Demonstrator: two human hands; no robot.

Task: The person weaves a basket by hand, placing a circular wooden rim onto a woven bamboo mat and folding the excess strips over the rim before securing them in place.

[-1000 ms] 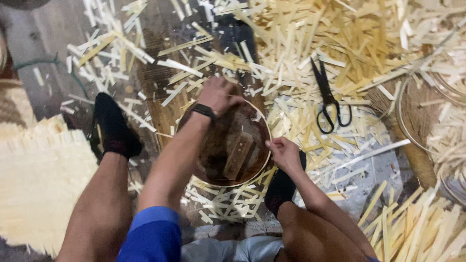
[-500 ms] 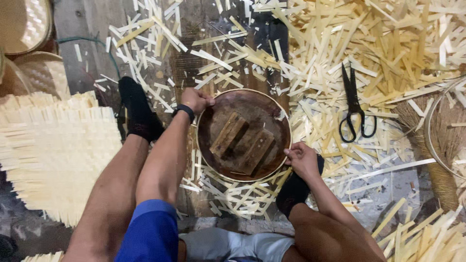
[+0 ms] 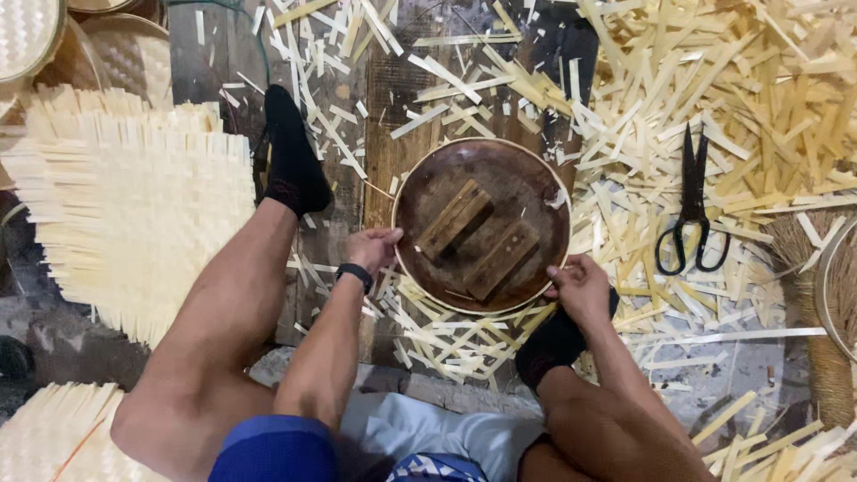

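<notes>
Left hand (image 3: 373, 247) and right hand (image 3: 578, 287) pinch the round wooden mould (image 3: 482, 225) rim; its trapped bamboo strips (image 3: 446, 335) probably could slip free.

Woven mat (image 3: 134, 232) cut off at left edge; round basket (image 3: 27, 36) clipped top-left corner. Hoop (image 3: 826, 295) half out at right. Strips under brown round mould (image 3: 482, 223) hidden. Right foot mostly behind right hand (image 3: 580, 290).
</notes>
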